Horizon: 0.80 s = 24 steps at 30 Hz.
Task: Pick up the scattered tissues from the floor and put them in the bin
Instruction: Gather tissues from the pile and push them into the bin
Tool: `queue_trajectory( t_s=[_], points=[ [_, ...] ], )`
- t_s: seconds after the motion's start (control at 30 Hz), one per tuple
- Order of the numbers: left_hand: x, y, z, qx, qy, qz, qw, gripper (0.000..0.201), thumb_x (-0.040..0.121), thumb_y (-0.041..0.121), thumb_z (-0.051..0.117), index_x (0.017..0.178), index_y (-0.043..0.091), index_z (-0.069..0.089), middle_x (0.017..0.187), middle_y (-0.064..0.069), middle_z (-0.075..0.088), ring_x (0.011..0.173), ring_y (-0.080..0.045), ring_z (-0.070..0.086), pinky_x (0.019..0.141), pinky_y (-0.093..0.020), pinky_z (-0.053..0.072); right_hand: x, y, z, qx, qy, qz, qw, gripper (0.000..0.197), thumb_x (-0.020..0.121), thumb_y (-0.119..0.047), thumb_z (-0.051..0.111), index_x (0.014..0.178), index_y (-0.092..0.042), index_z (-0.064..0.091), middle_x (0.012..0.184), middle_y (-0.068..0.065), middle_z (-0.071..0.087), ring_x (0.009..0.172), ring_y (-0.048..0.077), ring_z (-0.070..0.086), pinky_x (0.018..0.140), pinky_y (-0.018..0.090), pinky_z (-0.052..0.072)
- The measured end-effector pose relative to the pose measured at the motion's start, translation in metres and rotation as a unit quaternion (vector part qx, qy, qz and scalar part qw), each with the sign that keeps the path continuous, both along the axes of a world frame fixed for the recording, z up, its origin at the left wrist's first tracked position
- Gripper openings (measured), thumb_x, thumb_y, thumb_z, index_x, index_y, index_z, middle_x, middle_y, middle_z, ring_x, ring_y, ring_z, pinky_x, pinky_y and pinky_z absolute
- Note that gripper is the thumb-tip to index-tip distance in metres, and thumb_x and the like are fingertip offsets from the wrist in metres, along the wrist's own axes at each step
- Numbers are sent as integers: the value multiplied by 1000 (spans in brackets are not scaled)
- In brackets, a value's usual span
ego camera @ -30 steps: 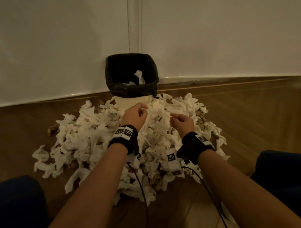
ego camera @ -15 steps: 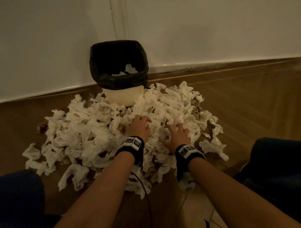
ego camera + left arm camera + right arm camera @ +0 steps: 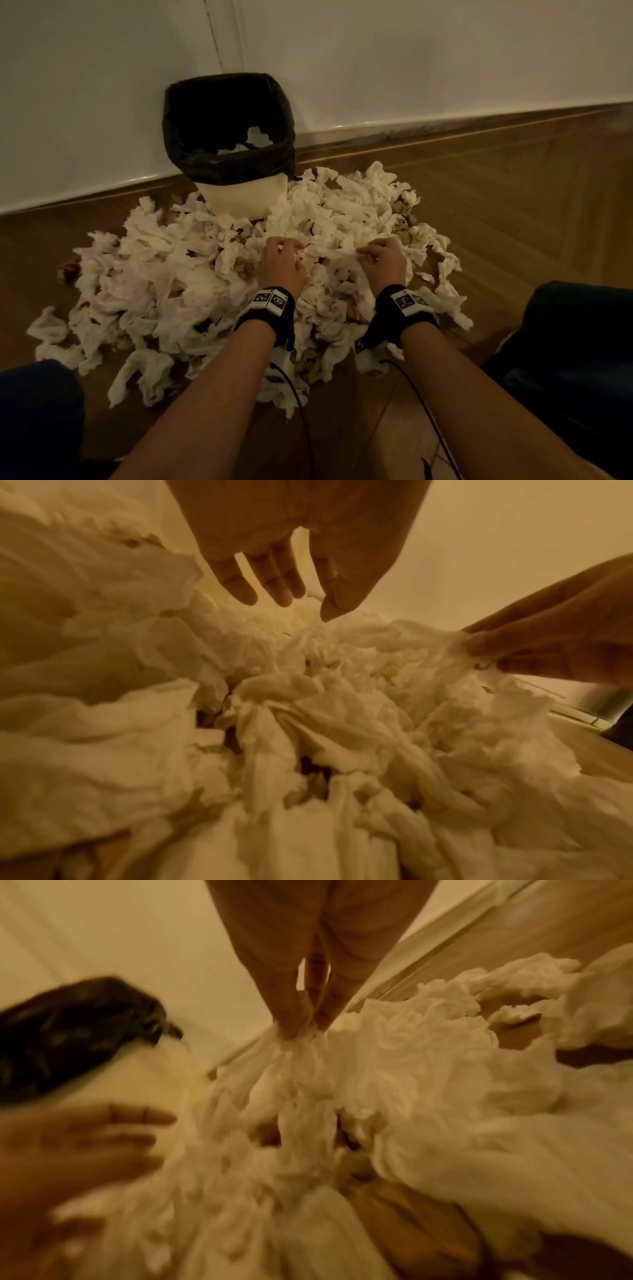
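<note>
Light: dim, warm yellow cast | Head view: sharp, edges bowed | Wrist views: soft, right one motion-blurred

The bin stands on the floor against the wall, a few tissues inside it, with the heap of tissues spread before it and both hands over the heap's middle, in front of the bin.
</note>
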<state>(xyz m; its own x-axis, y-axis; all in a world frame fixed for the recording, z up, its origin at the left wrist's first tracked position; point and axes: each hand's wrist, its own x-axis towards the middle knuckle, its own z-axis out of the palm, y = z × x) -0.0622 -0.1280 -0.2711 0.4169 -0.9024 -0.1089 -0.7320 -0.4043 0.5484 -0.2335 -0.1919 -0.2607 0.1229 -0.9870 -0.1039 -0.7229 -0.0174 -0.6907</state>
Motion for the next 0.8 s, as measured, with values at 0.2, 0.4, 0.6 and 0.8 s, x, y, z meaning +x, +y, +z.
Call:
queue_trajectory(
  t_s=[0.2, 0.4, 0.6, 0.8],
  points=[
    [-3, 2, -3, -18, -8, -29, 999, 56, 81, 17, 62, 132, 27, 41, 143, -9, 18, 123, -30, 38, 92, -44, 47, -10, -13, 23, 187, -441, -190, 857, 25, 88, -1, 59, 113, -1, 64, 96, 10, 67, 81, 18, 62, 68, 24, 56],
    [-4, -9, -10, 89, -55, -118, 987, 67, 80, 38, 67, 133, 48, 28, 150, -5, 8, 129, -37, 33, 103, -51, 37, -17, -23, 34, 275, -625, -234, 692, 24, 94, 6, 43, 100, -11, 60, 96, 13, 59, 86, 24, 63, 58, 26, 58],
    [3, -12, -14, 151, -125, -161, 967, 39, 90, 13, 50, 129, 20, 48, 136, -11, 36, 115, -31, 48, 90, -37, 44, -13, -22, 33, 349, -664, -158, 642, 21, 92, -7, 52, 110, 2, 59, 107, 16, 64, 86, 18, 70, 75, 24, 58],
    [14, -18, 2, 93, -59, -141, 984, 28, 93, 20, 51, 119, 14, 60, 116, -11, 61, 105, -28, 58, 87, -34, 46, 0, -19, 41, 307, -633, -130, 698, 18, 88, 4, 53, 104, 2, 62, 88, 13, 73, 79, 15, 71, 73, 20, 58]
  ],
)
